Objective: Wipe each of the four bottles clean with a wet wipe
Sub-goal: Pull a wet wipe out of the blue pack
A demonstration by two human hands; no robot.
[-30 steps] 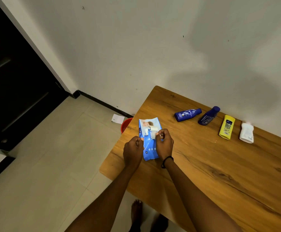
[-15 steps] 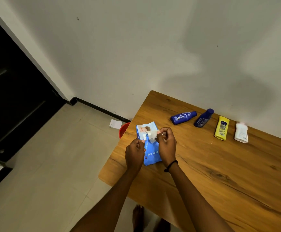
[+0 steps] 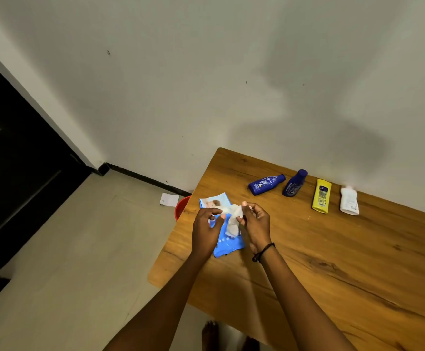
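Here my right hand [image 3: 255,224] fingers [image 3: 243,206] pinch the wet wipe [image 3: 234,219]; my left hand [image 3: 206,229] fingers, loosely curled, touch its edge above the pack [image 3: 227,245].

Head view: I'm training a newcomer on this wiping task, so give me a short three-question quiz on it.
1. True or false: all four bottles lie on their sides on the table.
2. Which bottle lies nearest the wipes pack? A) white bottle B) yellow bottle C) left blue bottle
3. What do the left hand and right hand hold between them?

Key: 1 true; 2 C; 3 a wet wipe.
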